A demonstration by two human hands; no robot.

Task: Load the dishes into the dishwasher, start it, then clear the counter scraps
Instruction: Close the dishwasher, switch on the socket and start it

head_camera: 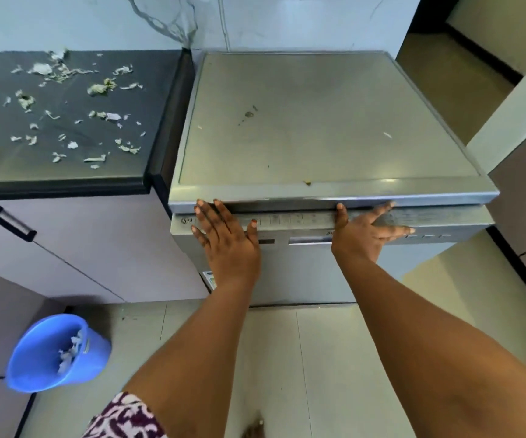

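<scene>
Blue plastic, the bucket (56,352) on the tiled floor at far left leans open-mouthed toward the bench, a few pale scraps already inside, so it looks set there to catch the rest. Above it the dark, matt bench (65,181) carries the counter scraps (75,112): thin, torn, papery peelings in whitish green, scattered loosely and not yet cleared. Just beside its thick black edge stands the dishwasher (328,121), brushed grey metal with a flat, smudged top and a raised rim. Its door (303,270) sits up against the body, and no dishes are in view. The left hand (223,235) lies flat on the control strip, fingers straight and spread, fingertips at the door's upper lip. The right hand (366,232) presses the same strip further right, fingers splayed and slightly blurred, gripping nothing. Both palms seem placed to push the door fully home before starting the wash
</scene>
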